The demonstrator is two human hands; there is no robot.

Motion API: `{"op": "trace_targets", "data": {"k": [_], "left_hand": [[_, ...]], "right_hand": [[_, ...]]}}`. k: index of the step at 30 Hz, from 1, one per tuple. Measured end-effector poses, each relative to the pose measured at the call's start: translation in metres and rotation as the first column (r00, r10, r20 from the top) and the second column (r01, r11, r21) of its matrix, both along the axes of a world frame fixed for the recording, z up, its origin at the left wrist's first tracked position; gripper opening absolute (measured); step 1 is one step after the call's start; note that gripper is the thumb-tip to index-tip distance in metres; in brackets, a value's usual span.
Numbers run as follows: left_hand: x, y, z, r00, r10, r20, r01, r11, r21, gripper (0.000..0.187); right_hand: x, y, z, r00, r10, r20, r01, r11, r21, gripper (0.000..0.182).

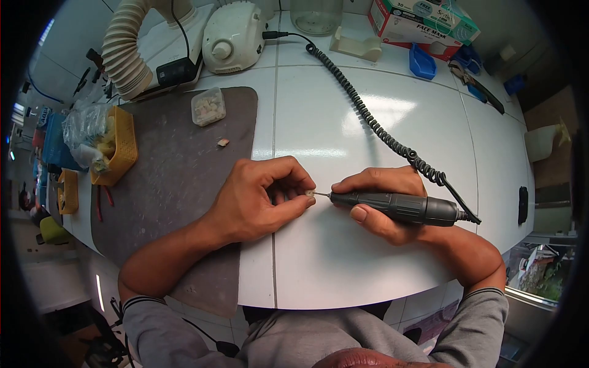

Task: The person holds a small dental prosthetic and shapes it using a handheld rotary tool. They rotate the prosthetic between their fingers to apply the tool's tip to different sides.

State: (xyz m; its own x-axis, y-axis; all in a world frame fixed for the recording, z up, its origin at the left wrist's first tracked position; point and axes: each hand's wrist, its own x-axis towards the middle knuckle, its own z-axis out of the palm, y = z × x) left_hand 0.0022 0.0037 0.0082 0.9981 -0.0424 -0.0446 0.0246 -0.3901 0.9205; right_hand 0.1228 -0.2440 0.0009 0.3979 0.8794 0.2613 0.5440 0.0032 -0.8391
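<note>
Between the thumb and index finger of my left hand [264,195] is a small whitish piece [310,193], pinched at its edges. My right hand [383,196] is wrapped round a black rotary handpiece [405,207], which lies nearly level with its thin metal bit [322,194] pointing left. The bit's tip is at the small piece; whether it touches is too small to tell. A coiled black cord [380,129] runs from the handpiece's rear end up to a white control box [233,38] with a round knob.
A dark mat [178,153] bears a clear tub [208,107] of small pieces and one loose fragment [223,142]. Yellow baskets [126,147] stand left. Behind are a ribbed hose [126,49], glass jar [315,15], mask box [423,27], blue tray [422,62] and pliers [475,86].
</note>
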Motion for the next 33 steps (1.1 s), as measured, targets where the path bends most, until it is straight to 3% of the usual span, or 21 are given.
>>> {"op": "trace_targets", "data": {"k": [5,33], "left_hand": [[-0.0003,-0.0007,0.0011,1.000,0.006,-0.006,-0.006,1.000,0.010,0.018],[0.0007,-0.0008,-0.0020,0.999,-0.003,0.038,0.002,1.000,0.008,0.017]], "right_hand": [[-0.0014,0.0037,-0.0026,1.000,-0.024,0.008,0.023,0.995,0.093,0.030],[-0.0022,0.0056,0.0009,1.000,-0.021,-0.003,0.021,0.995,0.093,0.030]]}}
